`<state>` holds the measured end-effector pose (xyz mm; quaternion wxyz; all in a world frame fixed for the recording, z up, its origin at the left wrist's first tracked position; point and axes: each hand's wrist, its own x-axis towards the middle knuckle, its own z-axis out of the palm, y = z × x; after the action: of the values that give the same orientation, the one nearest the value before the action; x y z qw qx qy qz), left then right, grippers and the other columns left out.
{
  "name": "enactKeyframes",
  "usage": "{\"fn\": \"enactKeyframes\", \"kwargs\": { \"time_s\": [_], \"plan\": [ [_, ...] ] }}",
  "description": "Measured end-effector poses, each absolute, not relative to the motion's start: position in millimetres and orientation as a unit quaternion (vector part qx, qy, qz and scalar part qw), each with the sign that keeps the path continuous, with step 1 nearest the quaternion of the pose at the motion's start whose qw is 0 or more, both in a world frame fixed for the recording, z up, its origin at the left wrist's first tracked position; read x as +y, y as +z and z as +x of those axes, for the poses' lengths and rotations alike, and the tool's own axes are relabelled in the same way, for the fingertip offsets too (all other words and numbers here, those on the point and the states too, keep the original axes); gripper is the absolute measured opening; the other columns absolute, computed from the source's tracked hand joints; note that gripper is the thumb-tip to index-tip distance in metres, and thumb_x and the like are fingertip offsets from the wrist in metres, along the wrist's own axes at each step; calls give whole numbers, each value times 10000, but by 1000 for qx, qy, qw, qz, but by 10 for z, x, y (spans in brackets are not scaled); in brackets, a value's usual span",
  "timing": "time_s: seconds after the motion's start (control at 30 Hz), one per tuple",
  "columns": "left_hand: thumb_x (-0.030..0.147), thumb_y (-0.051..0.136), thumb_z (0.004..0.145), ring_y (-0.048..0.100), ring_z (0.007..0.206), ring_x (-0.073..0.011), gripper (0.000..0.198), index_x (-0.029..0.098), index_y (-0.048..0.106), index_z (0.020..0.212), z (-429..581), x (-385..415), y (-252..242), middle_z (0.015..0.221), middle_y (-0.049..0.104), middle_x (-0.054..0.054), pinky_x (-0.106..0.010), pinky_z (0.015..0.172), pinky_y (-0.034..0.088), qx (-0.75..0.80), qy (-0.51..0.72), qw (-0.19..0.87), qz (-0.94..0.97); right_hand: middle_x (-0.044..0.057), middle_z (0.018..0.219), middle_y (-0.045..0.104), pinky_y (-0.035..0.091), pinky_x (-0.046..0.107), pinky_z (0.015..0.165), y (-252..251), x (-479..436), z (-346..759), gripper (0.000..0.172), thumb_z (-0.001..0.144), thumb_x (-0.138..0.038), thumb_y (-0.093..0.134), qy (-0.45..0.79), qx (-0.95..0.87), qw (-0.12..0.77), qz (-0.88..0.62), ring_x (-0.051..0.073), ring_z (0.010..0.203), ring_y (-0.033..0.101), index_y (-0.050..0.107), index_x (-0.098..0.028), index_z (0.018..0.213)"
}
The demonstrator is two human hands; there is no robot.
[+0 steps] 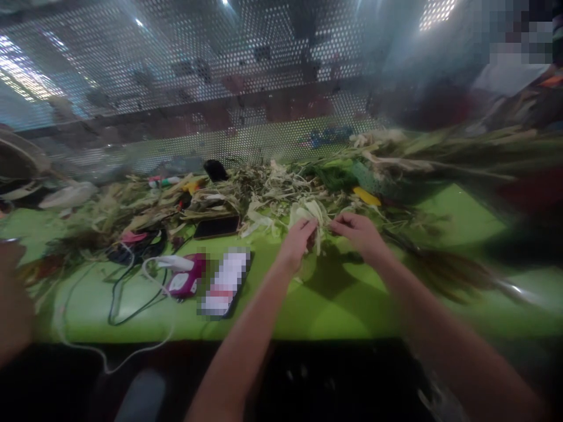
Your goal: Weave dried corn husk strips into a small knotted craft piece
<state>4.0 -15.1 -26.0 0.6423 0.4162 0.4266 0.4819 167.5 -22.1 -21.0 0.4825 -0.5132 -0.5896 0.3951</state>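
Observation:
A pale, cream-green bundle of dry husk strips (311, 210) is held above the green table (285, 316). My left hand (303, 234) is closed round its lower left side. At the bundle's right edge my right hand (355, 228) has thumb and fingertips pinched together; what lies between them is too small to make out. Loose pale husks (263, 221) lie just left of the bundle. The hands' shadow falls on the table below.
A phone with a lit screen (226, 282), a magenta device (187, 276) with cables and a dark phone (216, 227) lie left. Dried plant material (264, 181) is heaped behind. A yellow object (366, 196) is right. Another person's arm (15, 299) shows far left.

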Motion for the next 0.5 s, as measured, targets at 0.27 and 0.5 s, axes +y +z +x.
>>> {"fn": "enactKeyframes", "kwargs": {
  "time_s": [0.27,0.5],
  "plan": [
    [451,719,769,278,443,-41,408,183,427,671,28,-126,-275,537,320,83,-187,428,188,404,481,656,419,18,720,611,414,306,660,-261,-183,1739,230,797,-419,665,278,-631,484,-539,183,692,524,646,-192,768],
    [401,701,790,450,571,-83,272,166,572,741,63,-81,-365,626,521,31,-205,546,347,448,497,614,418,65,898,638,413,385,844,-215,-296,1654,152,862,-364,677,26,-726,474,-497,251,922,559,662,-216,829]
  ]
}}
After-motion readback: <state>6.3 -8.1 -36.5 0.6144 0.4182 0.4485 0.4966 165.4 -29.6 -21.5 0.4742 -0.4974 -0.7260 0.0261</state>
